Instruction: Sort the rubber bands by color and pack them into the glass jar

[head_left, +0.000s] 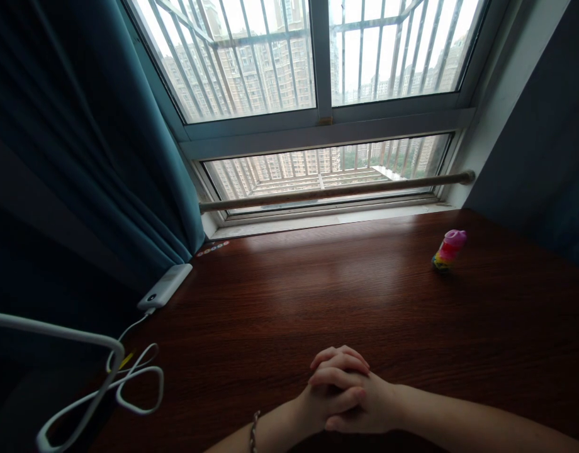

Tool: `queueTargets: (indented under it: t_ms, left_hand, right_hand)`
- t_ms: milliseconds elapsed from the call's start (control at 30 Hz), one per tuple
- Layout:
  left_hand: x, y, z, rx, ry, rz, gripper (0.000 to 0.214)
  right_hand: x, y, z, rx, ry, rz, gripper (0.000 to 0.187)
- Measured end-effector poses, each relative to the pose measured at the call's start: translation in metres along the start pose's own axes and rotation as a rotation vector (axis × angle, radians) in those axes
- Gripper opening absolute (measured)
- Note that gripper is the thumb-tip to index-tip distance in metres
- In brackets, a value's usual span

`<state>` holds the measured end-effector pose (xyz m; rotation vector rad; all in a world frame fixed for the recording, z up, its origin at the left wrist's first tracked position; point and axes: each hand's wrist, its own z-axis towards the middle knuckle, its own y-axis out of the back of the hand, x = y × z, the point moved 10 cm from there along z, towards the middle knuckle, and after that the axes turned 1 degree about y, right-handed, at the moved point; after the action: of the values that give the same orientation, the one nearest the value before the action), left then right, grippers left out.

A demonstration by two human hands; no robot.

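My left hand [314,404] and my right hand [378,402] are clasped together over the near part of the dark red-brown wooden table [270,296]. Their fingers are interlaced and closed round each other, and no object shows between them. A braided bracelet [254,431] circles my left wrist. Beyond the hands, toward the far right, a small rainbow-coloured bottle [449,251] with a pink-purple top stands on the tabletop. The palms are hidden.
At the table's left edge lies a white power bank-like device [165,286] with a white cable [141,371] looping toward me. A white tube [58,328] crosses the lower left. Blue curtains [143,157] hang at left; behind the table, a rail [337,192] crosses the barred window.
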<state>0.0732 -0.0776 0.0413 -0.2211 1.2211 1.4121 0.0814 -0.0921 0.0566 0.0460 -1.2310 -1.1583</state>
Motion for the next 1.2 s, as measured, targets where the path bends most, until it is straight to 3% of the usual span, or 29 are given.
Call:
queueTargets:
  t_ms: [167, 633, 1000, 1200]
  left_hand:
    - [0.005, -0.002, 0.000, 0.022, 0.051, 0.031, 0.034]
    - [-0.007, 0.003, 0.004, -0.011, -0.037, -0.168, 0.019]
    - [-0.012, 0.005, 0.004, -0.025, -0.042, -0.057, 0.028]
    - [0.000, -0.002, 0.001, 0.016, 0.002, -0.042, 0.037]
  right_hand:
    - [0.002, 0.002, 0.001, 0.001, -0.001, 0.009, 0.056]
    - [0.002, 0.002, 0.001, 0.000, -0.010, -0.003, 0.055]
    - [0.002, 0.002, 0.001, -0.003, -0.006, -0.002, 0.057]
    - [0.002, 0.002, 0.000, -0.002, -0.008, -0.012, 0.055]
